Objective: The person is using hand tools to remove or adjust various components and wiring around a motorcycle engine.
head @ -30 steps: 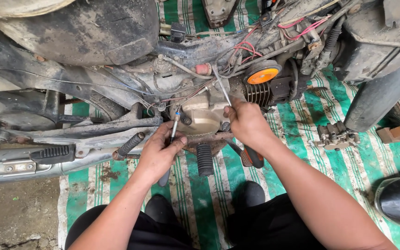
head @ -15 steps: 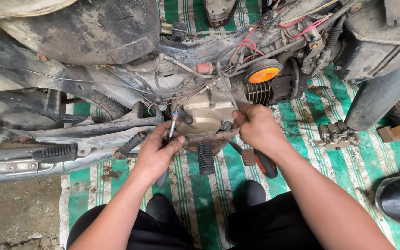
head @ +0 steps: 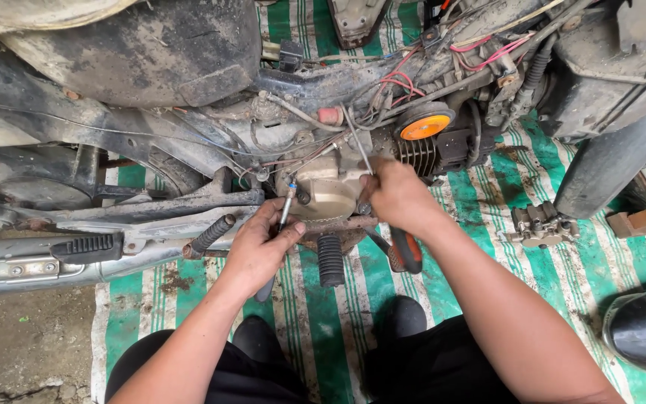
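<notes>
Left hand [head: 257, 251] grips a screwdriver [head: 284, 213] against the tan engine cover [head: 327, 196]; right hand [head: 396, 196] pinches a thin rod [head: 358, 150] just right. Keep the tip square.

Pretty even, soft daylight is seen across the whole shot, nothing harsh. No single light source can be picked out, but the brightest patches are found right of the right hand [head: 396, 196], on the green striped mat [head: 487, 194]. Only weak shadows are thrown under both forearms. Above and left of the left hand [head: 257, 247], the underside of the dirty bike frame [head: 114, 120] is left fairly dark and murky. A dull sheen is caught on the chrome exhaust pipe [head: 31, 265] far left of the grip, no blown-out glare though. Focus is kept sharp around the hands; slight wide-angle bending is noticed toward the corners.
</notes>
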